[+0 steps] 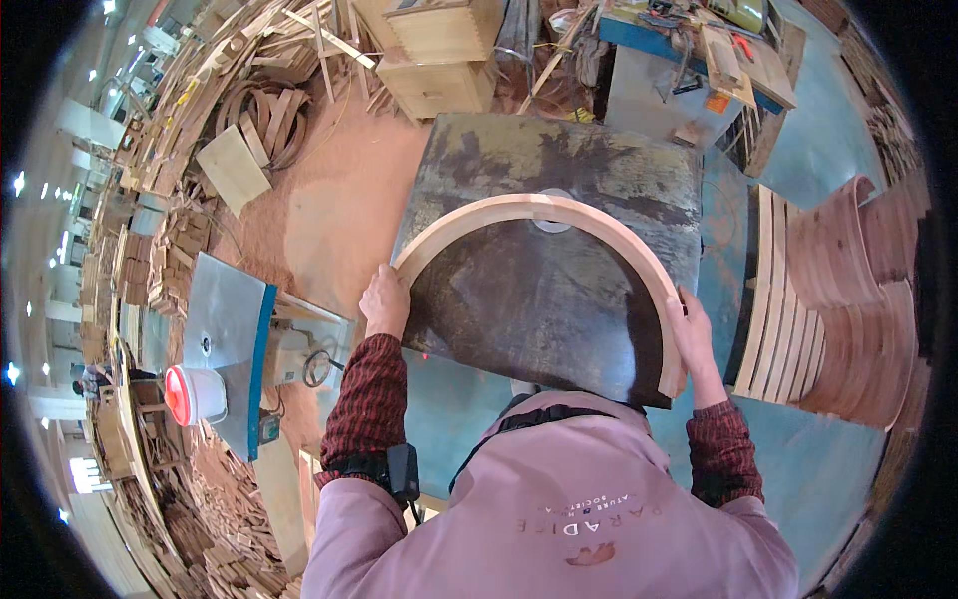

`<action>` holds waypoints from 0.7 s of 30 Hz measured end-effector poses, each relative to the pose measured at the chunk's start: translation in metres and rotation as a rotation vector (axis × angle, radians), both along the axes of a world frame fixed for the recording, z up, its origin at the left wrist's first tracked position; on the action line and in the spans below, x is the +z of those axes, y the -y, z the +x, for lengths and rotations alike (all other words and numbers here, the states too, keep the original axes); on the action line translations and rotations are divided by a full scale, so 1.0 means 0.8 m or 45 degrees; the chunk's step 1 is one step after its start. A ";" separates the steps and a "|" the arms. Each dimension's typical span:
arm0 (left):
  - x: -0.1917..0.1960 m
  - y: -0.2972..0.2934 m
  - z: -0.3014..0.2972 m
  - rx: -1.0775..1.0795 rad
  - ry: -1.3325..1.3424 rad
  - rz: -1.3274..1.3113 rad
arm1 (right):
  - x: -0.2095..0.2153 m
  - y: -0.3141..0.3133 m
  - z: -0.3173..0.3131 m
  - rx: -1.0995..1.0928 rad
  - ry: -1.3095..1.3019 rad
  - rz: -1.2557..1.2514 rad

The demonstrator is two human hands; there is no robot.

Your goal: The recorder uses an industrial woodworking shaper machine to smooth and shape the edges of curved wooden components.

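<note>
A pale curved wooden piece [454,218], bent into a half ring, lies over the dark metal machine table [519,299]. At its left end, my left hand [387,302] is closed round the wood. On the opposite side, my right hand [691,331] grips the outer edge a little above the right end, with its thumb side against the wood. The top of the arch passes over a round light disc [552,224] set in the tabletop, partly hiding it. The tabletop is worn and stained, shiny in its nearer part.
Left stands a smaller metal machine table [228,319] with a white bucket [207,395], red-lidded, and a handwheel [317,368]. Curved wooden panels [848,309] are stacked at right. Behind are wooden boxes [439,88] and a tool-strewn bench [664,90]. Scrap wood [239,499] lies lower left.
</note>
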State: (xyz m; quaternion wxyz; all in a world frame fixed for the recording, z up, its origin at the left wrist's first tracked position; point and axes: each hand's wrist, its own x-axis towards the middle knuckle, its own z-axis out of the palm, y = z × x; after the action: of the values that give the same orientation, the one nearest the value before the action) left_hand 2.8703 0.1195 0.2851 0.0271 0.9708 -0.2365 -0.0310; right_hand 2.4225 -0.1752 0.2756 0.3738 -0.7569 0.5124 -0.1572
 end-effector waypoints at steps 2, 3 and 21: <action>0.002 0.004 0.001 -0.041 0.027 -0.043 | 0.004 -0.019 -0.017 -0.024 -0.008 -0.073; 0.003 0.009 0.004 -0.073 0.061 -0.039 | 0.008 -0.034 -0.029 -0.032 -0.034 -0.091; -0.003 0.018 0.026 -0.079 -0.083 -0.029 | -0.003 -0.045 -0.003 -0.083 0.020 -0.120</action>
State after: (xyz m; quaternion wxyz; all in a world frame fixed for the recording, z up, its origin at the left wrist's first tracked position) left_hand 2.8912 0.1047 0.2830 0.0447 0.9611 -0.2656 -0.0607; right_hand 2.4197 -0.1392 0.2735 0.3365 -0.7554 0.5257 -0.1993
